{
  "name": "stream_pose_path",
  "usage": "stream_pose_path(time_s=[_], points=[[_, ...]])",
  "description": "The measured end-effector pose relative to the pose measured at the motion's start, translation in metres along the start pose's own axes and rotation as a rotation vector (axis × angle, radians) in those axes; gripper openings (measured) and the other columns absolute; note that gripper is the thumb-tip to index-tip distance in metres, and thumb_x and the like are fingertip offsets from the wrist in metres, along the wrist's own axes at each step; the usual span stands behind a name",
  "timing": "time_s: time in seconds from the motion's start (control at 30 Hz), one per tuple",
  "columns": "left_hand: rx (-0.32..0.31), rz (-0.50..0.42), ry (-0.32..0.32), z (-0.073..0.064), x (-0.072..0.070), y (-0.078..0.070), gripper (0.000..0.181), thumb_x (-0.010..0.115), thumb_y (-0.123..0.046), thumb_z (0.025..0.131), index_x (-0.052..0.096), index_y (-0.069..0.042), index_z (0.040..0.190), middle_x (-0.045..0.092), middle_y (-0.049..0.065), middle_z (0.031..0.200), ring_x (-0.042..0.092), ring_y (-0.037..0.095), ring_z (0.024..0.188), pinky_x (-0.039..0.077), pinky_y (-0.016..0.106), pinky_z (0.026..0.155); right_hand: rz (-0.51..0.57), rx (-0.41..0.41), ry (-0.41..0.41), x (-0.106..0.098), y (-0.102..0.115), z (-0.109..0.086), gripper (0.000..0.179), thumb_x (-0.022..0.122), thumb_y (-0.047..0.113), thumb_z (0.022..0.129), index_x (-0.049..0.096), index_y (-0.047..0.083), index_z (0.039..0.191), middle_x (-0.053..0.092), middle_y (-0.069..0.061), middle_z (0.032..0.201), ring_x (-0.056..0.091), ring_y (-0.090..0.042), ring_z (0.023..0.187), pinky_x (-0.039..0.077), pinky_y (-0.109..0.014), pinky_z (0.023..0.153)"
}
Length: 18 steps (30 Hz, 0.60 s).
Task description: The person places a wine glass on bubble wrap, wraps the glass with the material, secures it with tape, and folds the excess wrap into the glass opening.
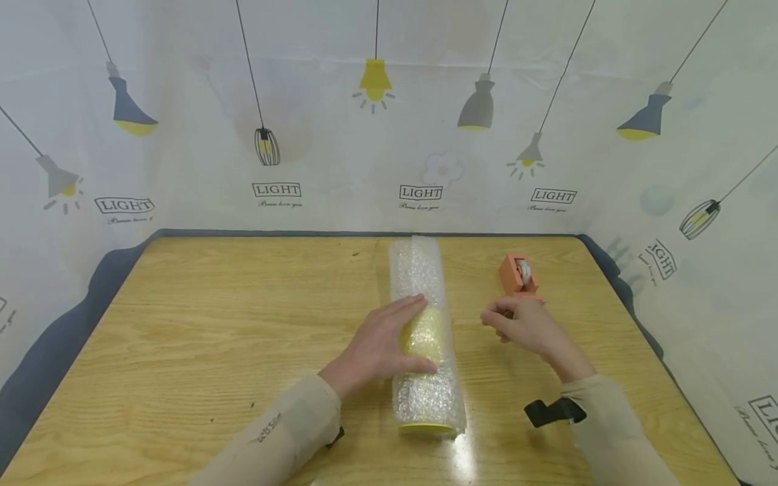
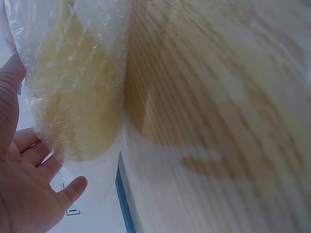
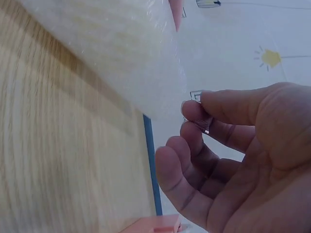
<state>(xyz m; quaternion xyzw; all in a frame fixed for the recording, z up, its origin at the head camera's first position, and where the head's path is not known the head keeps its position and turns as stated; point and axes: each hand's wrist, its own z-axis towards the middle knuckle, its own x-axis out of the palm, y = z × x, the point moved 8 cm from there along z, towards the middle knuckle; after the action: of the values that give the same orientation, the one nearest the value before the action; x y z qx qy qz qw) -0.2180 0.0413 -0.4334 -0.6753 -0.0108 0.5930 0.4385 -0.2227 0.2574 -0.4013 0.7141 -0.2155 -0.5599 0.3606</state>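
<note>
Where bubble wrap (image 1: 428, 335) shows yellow, left hand (image 1: 379, 343) lies spread; right hand (image 1: 527, 325) pinches tape (image 3: 204, 125).

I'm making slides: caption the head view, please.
Left hand resting on a bubble-wrapped yellow item, right hand with curled fingers beside an orange tape dispenser on a wooden table.

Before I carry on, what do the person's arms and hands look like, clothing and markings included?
The person wears long, cream-beige sleeves. The left sleeve bears small dark lettering, too blurred to read. A black strap juts out at the wrist end of the right sleeve. The left hand and right hand wear no gloves.
</note>
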Motion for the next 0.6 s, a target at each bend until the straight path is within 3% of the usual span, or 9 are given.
stream_pose_path(time_s=[0.23,0.6], points=[[0.007,-0.009,-0.016,0.001,0.000,0.001,0.112,0.087,-0.061,0.073,0.034,-0.019,0.162,0.031,-0.005,0.168,0.029,0.020,0.155,0.024,0.046,0.127,-0.023,-0.043,0.056,0.009,0.022,0.004,0.017,0.060,0.015,0.106,0.067,0.005,0.093,0.056,-0.003,0.073,0.059,-0.018,0.071,0.059,-0.033,0.068],[0.018,-0.004,-0.022,0.004,0.001,0.000,0.113,0.085,-0.065,0.071,0.035,-0.020,0.162,0.033,-0.005,0.168,0.030,0.020,0.154,0.024,0.050,0.126,0.033,-0.114,0.200,0.031,0.052,0.007,0.017,0.059,0.011,0.104,0.066,0.005,0.090,0.058,-0.005,0.077,0.057,-0.016,0.070,0.057,-0.033,0.064]])
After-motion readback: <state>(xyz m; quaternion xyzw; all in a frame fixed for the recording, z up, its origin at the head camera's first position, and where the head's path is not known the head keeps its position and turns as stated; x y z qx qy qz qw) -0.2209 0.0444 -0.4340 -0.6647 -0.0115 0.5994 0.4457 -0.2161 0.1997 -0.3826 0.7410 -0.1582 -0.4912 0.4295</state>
